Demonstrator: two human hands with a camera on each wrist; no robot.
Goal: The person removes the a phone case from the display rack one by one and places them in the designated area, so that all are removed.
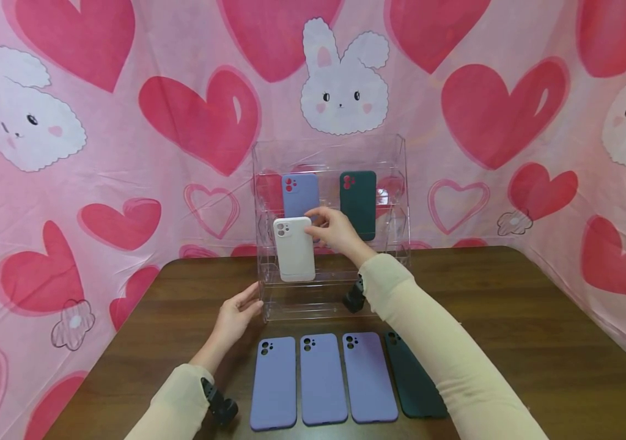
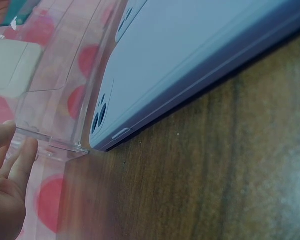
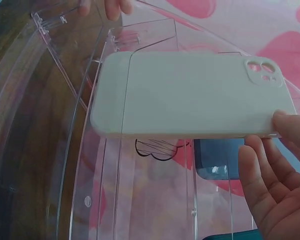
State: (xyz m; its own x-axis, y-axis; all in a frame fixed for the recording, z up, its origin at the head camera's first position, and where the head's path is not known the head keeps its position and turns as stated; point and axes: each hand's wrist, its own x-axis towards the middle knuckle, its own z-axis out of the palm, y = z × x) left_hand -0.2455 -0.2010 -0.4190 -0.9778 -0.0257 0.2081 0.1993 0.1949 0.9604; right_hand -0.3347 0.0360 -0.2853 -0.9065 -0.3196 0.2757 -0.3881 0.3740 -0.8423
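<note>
My right hand [image 1: 336,232] pinches a white phone case [image 1: 295,252] by its upper right edge. The lower end of that case stands behind the front lip of a tier on the clear acrylic rack [image 1: 313,310], as the right wrist view also shows. My left hand [image 1: 236,315] touches the rack's left side near the bottom, thumb and fingertips at the panel's edge. On the tiers behind the white case stand a lavender phone case [image 1: 300,188] at left, partly hidden, and a dark green phone case [image 1: 358,208] at right.
In front of the rack, three lavender phone cases [image 1: 273,385] and a dark green one [image 1: 409,382] lie in a row on the wooden table [image 1: 511,342]. My right sleeve [image 1: 439,348] covers part of the green one. A pink heart-and-rabbit cloth [image 1: 340,79] hangs behind.
</note>
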